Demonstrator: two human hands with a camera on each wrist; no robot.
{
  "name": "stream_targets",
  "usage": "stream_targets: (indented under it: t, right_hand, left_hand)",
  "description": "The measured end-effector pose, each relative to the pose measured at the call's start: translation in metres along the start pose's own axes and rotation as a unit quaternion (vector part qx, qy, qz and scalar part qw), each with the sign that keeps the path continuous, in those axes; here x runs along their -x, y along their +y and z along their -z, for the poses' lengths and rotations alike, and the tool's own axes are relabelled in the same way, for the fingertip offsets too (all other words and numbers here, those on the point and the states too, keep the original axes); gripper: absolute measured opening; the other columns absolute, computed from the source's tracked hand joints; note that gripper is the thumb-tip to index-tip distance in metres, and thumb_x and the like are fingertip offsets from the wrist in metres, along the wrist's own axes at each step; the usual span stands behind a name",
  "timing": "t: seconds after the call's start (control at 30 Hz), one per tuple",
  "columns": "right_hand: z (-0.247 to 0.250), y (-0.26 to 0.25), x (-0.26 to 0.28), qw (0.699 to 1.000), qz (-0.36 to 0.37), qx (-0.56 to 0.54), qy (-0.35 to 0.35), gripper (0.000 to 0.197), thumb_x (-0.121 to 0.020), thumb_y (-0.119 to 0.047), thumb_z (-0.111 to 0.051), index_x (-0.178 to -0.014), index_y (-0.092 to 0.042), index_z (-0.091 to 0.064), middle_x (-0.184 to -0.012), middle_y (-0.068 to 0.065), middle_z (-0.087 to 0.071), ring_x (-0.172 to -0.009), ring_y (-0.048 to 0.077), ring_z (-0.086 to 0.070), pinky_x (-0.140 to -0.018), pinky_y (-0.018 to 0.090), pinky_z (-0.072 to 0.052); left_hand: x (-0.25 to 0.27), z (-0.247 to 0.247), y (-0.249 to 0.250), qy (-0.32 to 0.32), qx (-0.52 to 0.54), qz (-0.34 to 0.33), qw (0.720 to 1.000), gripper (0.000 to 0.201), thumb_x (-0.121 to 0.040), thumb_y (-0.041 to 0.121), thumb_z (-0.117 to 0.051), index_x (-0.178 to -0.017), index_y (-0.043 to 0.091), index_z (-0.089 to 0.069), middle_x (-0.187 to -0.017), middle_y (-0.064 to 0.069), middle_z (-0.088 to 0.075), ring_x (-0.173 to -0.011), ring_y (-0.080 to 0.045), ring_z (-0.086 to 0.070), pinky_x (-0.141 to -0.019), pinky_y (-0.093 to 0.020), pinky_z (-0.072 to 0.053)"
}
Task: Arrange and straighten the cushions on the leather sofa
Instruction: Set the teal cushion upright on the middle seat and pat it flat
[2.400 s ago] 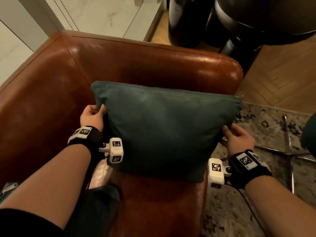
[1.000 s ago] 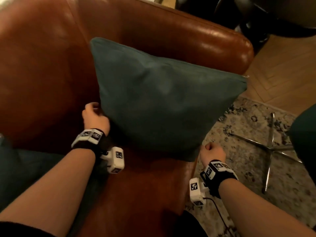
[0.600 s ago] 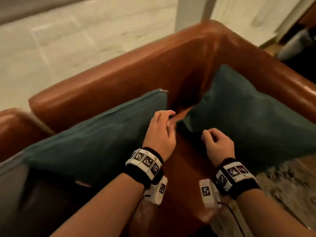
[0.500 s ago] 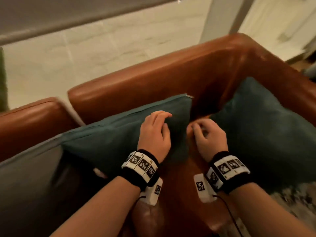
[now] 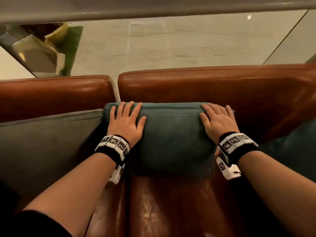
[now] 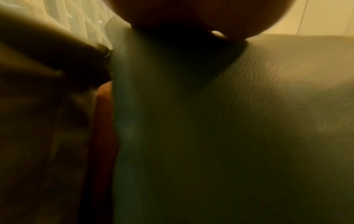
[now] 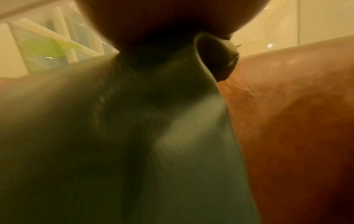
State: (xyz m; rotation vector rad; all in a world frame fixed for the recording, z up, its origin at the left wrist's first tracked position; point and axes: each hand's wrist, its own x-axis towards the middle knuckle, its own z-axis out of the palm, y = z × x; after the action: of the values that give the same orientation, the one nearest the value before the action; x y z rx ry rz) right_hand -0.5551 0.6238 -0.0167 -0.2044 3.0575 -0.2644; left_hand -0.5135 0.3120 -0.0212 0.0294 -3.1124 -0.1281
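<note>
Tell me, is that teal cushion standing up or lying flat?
Standing: the teal cushion leans upright against the sofa back, both hands flat on its top corners.

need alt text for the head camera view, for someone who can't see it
Two bare hands, the left hand and the right hand, press flat on the upper corners of a teal cushion standing against the back of a brown leather sofa. A grey cushion leans beside it on the left, and another teal cushion shows at the right edge.

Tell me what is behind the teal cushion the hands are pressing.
The teal cushion leans on the brown leather backrest, whose upper part shows above it. Left hand and right hand lie flat on its front. The backrest's lower part is covered.
</note>
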Motion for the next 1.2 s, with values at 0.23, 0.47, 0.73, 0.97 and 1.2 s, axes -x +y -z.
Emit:
stream_targets:
  t: [0.23, 0.47, 0.73, 0.97, 1.2]
  right_hand:
    - [0.013, -0.021, -0.002, 0.985, 0.036, -0.153, 0.069, 0.023, -0.094, -0.031, -0.059, -0.113, -0.021, -0.068, -0.097, 0.005, -0.071, -0.097, 0.029, -0.063, -0.093, 0.042, -0.048]
    - [0.050, -0.022, -0.033, 0.993, 0.040, -0.111, 0.013, 0.024, -0.098, -0.031, -0.053, -0.114, -0.024, -0.069, -0.107, 0.003, -0.072, -0.104, 0.025, -0.063, -0.096, 0.037, -0.047]
    - [-0.016, -0.081, 0.028, 0.991, 0.120, -0.051, -0.035, 0.053, -0.102, -0.037, -0.027, -0.153, -0.023, -0.025, -0.160, -0.006, -0.023, -0.149, 0.013, -0.014, -0.122, 0.040, -0.005]
    - [-0.040, 0.002, 0.005, 0.998, 0.027, 0.050, 0.014, 0.066, -0.096, -0.062, -0.015, -0.155, -0.035, 0.000, -0.163, -0.014, 0.002, -0.150, 0.011, 0.009, -0.121, 0.036, 0.004]
    - [-0.029, 0.023, 0.002, 0.996, -0.052, -0.037, 0.056, 0.059, -0.101, -0.049, -0.018, -0.153, -0.036, 0.006, -0.160, -0.010, 0.020, -0.147, 0.012, 0.022, -0.119, 0.032, 0.012]
  left_hand:
    - [-0.011, 0.013, 0.052, -0.017, 0.032, -0.068, 0.997, 0.036, -0.095, 0.052, -0.035, -0.117, 0.029, -0.050, -0.116, 0.007, -0.060, -0.115, -0.019, -0.052, -0.108, -0.042, -0.025]
    - [-0.053, 0.042, 0.055, -0.080, 0.095, -0.037, 0.992, 0.020, -0.093, 0.046, -0.046, -0.101, 0.028, -0.049, -0.092, 0.006, -0.056, -0.102, -0.022, -0.051, -0.097, -0.044, -0.031]
    - [0.016, -0.020, 0.091, -0.033, 0.044, -0.116, 0.992, 0.058, -0.099, 0.040, -0.017, -0.153, 0.019, -0.010, -0.162, 0.000, -0.006, -0.149, -0.019, -0.003, -0.122, -0.040, -0.005]
    - [-0.017, -0.034, 0.024, -0.004, -0.048, -0.093, 0.995, 0.063, -0.095, 0.057, -0.020, -0.152, 0.035, -0.010, -0.161, 0.007, -0.013, -0.149, -0.023, -0.007, -0.120, -0.048, -0.004]
    - [-0.026, -0.019, -0.015, 0.006, -0.009, -0.013, 1.000, 0.059, -0.096, 0.051, -0.014, -0.151, 0.030, -0.017, -0.160, 0.001, -0.017, -0.148, -0.025, -0.008, -0.120, -0.044, -0.001]
